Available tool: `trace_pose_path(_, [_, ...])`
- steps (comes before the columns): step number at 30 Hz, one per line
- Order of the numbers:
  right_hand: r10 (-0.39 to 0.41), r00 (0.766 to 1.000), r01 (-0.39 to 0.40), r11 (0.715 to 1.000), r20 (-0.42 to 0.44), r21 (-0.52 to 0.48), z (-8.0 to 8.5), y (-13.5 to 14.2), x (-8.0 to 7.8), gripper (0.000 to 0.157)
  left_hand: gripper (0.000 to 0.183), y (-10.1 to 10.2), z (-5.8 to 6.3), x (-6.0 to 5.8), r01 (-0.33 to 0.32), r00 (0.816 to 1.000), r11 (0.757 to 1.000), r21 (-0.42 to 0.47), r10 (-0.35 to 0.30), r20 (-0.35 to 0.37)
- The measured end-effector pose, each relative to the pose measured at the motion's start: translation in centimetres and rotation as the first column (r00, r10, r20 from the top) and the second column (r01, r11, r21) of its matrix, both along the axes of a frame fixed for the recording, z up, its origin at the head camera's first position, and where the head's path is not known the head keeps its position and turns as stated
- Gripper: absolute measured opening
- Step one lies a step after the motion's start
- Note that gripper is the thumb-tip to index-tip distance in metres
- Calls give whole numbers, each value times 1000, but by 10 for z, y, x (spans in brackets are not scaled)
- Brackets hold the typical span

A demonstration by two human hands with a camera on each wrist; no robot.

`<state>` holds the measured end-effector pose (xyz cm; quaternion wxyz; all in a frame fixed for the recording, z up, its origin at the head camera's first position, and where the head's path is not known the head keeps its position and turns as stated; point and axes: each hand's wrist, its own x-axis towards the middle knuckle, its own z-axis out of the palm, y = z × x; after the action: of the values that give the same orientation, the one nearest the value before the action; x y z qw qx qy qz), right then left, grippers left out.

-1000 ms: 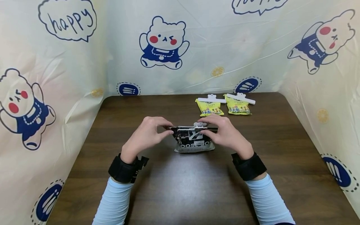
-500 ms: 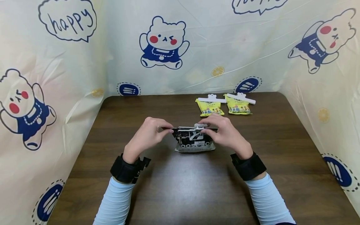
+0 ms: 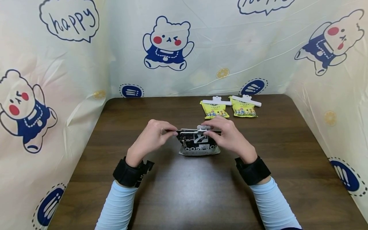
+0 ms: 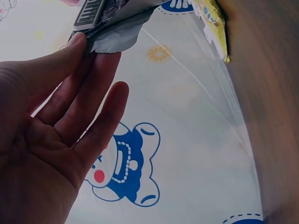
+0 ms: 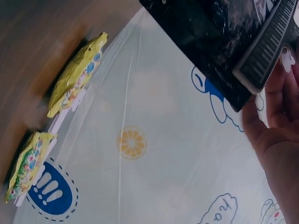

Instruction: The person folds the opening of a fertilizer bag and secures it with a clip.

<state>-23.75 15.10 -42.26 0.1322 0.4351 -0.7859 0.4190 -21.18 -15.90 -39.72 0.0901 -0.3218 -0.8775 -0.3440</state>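
Note:
A black pouch (image 3: pixel 198 144) with white lettering and a pale bottom stands upright at the table's middle. Along its top edge lies a white sealing clip (image 3: pixel 203 127) with a raised grip. My left hand (image 3: pixel 152 135) pinches the pouch's upper left corner between thumb and fingers; in the left wrist view the thumb tip sits right at the clip's ribbed end (image 4: pixel 88 17). My right hand (image 3: pixel 230 135) holds the clip near its raised grip, thumb in front and fingers behind. In the right wrist view the ribbed clip bar (image 5: pixel 264 53) crosses the black pouch (image 5: pixel 196 37) near its edge.
Two small yellow snack bags, one (image 3: pixel 214 110) on the left and one (image 3: pixel 243 108) on the right, lie at the table's back edge, each with a white clip on top. A patterned curtain (image 3: pixel 169 83) surrounds the brown table (image 3: pixel 189 198) on three sides.
My left hand has shifted slightly right at the pouch's corner. My right hand and the clip's raised grip have moved a little left over the last half second. The pouch stays nearly in place.

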Motion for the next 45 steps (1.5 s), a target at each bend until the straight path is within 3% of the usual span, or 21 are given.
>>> trace_pose_path(4, [-24, 994, 14, 996, 107, 91, 2, 9, -3, 47, 9, 0, 0, 0, -11, 1000, 1000, -7, 12, 20])
trace_pose_path(7, [-72, 973, 30, 981, 220, 190, 4, 20, -6, 53, 9, 1, -1, -1, -18, 1000, 1000, -9, 18, 21])
trace_pose_path(12, [-161, 928, 66, 959, 336, 277, 5, 36, -11, 32, 9, 1, -2, -1, -51, 999, 999, -10, 51, 11])
trace_pose_path(20, [-172, 925, 79, 959, 339, 271, 1, 37, -17, 20, 15, 2, -3, -1, -123, 991, 991, -45, 125, 39])
trace_pose_path(29, [-232, 915, 152, 956, 330, 252, -9, 28, -20, 22, 73, 3, -2, 5, -194, 947, 943, -269, 252, 199])
trace_pose_path(32, [-261, 911, 181, 949, 320, 258, -13, 25, -22, 21, 74, 7, -1, 9, -157, 944, 939, -307, 234, 234])
trace_pose_path(36, [-279, 907, 192, 941, 316, 277, -20, 20, -23, 20, 53, 15, -4, 12, -32, 935, 920, -391, 166, 313])
trace_pose_path(41, [-275, 894, 168, 938, 353, 304, -26, 13, -25, 22, 28, 23, -14, 11, 134, 868, 847, -514, 150, 474])
trace_pose_path(43, [-263, 887, 143, 938, 379, 316, -28, 10, -25, 26, 24, 25, -17, 10, 167, 846, 832, -529, 155, 510])
trace_pose_path(45, [-245, 884, 107, 935, 397, 338, -30, 8, -25, 34, 25, 26, -20, 9, 176, 837, 829, -532, 158, 523])
